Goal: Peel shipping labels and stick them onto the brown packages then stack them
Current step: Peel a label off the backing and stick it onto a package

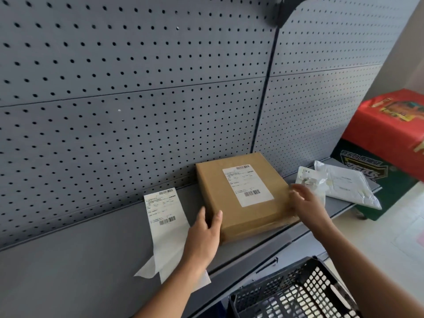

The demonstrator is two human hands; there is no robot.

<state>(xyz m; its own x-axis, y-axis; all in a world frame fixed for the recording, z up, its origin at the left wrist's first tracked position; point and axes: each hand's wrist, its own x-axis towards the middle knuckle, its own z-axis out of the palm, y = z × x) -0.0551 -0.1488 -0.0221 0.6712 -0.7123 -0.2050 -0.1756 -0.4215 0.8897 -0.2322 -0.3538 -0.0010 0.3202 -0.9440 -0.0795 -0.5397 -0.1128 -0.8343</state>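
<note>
**Labelled package squared up, ready for stacking**

The brown package [252,218] lies flat on the grey shelf [91,249], up against the pegboard wall [137,88], with a white shipping label [247,185] stuck on its top face. So for this box the sticking looks done, and the step in hand seems to be moving or placing it.

The left hand [204,232] clasps the near-left corner, the thumb along the left side and the fingers held together over the top edge. The right hand [306,201] is at the right edge. Its fingers [296,189] are loosely spread and laid against the side, though they are blurred and I see no curl around the box.

To the left, just beside the package, lies a label strip [164,210], one printed label at its far end and bare backing trailing toward the near edge. White mailer bags [348,187] lie to the right, and a black basket [298,292] stands nearest.

No second brown package shows, so where the stack goes I cannot say. The next move likely calls for a firm two-sided hold, a level lift, and then peeling that remaining label cleanly.
</note>
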